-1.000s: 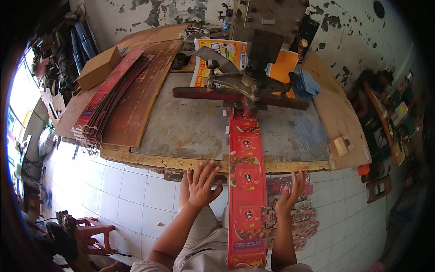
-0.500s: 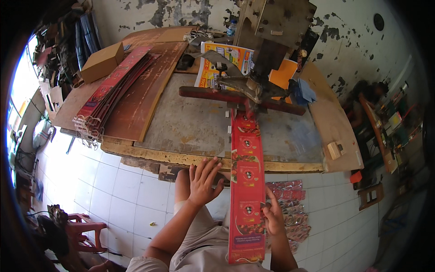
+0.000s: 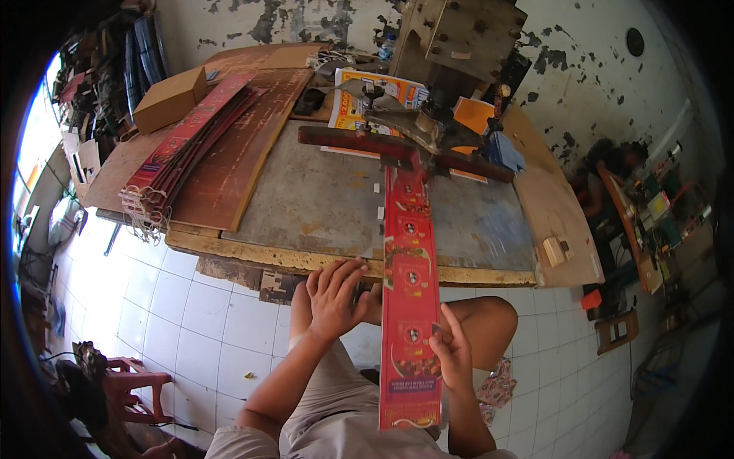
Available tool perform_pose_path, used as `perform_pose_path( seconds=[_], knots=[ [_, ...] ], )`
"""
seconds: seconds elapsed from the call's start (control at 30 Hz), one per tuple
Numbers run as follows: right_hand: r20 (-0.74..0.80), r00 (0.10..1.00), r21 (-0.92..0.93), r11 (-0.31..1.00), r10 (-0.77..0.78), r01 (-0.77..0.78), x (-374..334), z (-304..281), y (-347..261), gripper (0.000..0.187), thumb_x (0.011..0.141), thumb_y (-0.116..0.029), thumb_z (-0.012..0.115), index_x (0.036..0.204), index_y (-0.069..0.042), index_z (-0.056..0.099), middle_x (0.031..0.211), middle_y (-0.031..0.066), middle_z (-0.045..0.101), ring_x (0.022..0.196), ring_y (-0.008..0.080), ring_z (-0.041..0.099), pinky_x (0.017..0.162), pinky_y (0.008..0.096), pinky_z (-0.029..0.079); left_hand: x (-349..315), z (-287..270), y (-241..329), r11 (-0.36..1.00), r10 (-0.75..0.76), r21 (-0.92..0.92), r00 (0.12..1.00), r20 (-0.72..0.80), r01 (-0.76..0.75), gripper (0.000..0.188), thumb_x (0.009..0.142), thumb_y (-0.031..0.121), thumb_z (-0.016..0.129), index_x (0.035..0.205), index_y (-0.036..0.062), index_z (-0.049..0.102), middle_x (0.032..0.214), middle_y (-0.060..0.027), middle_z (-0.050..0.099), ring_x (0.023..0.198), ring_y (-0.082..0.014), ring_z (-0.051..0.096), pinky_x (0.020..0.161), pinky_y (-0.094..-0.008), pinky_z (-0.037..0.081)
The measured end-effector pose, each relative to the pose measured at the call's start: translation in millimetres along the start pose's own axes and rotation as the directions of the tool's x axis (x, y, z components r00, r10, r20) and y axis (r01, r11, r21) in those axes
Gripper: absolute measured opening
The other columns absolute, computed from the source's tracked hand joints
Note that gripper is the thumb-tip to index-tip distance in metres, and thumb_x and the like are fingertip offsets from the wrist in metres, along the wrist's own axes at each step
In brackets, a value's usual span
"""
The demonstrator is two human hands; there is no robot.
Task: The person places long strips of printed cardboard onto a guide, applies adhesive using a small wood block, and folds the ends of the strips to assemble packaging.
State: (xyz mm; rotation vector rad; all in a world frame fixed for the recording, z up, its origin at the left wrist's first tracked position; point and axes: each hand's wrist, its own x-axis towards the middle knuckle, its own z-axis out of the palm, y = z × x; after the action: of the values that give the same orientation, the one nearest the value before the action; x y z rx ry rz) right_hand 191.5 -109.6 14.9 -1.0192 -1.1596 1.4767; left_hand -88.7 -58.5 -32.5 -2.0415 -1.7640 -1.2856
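Observation:
A long red printed strip [image 3: 413,321], seemingly of sachets or packaging film, runs from beneath the metal press [image 3: 428,126] over the table's front edge towards my lap. My right hand [image 3: 453,352] grips its right edge near the close end, thumb on top and index finger stretched forward. My left hand [image 3: 334,294] lies with fingers spread on the table's front edge, left of the strip, holding nothing. The press has a dark red crossbar [image 3: 336,138] above the strip's far end, which hides what lies under it.
Similar red strips [image 3: 187,141] are stacked on a brown board at the left, beside a cardboard box [image 3: 170,99]. A small wooden block [image 3: 556,250] sits at the table's right. More printed strips [image 3: 497,386] lie on the tiled floor. A red stool [image 3: 136,390] stands at lower left.
My right knee has swung out to the right, covering part of the strips on the floor. The red strip and my right hand have shifted slightly forward. My left hand stays at the table edge.

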Motion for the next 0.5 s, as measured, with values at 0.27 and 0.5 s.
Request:
perform_pose_path(
  seconds=[0.27, 0.5],
  knots=[
    [0.075, 0.997, 0.005, 1.000, -0.008, 0.008, 86, -1, -2, 0.074, 0.112, -0.004, 0.068, 0.178, -0.003, 0.032, 0.102, -0.0010, 0.072, 0.091, 0.0018, 0.061, 0.085, 0.0219, 0.049, 66, -28, 7, 0.981, 0.136, -0.164, 0.974, 0.182, -0.106, 0.055, 0.102, 0.035, 0.074, 0.150, 0.0098, 0.066, 0.158, -0.0099, 0.065, 0.149, -0.0325, 0.056, 0.128, -0.0554, 0.033],
    [0.032, 0.996, -0.401, 0.912, -0.082, 0.089, 88, 0, -38, 0.058, 0.111, -0.010, 0.072, 0.166, -0.003, 0.053, 0.098, 0.0004, 0.076, 0.086, 0.0027, 0.062, 0.079, 0.0225, 0.048, 74, -23, 5, 0.985, 0.171, -0.089, 0.938, 0.300, -0.151, 0.062, 0.101, 0.041, 0.075, 0.154, 0.0096, 0.065, 0.168, -0.0074, 0.060, 0.156, -0.0347, 0.052, 0.128, -0.0605, 0.035]
  ],
)
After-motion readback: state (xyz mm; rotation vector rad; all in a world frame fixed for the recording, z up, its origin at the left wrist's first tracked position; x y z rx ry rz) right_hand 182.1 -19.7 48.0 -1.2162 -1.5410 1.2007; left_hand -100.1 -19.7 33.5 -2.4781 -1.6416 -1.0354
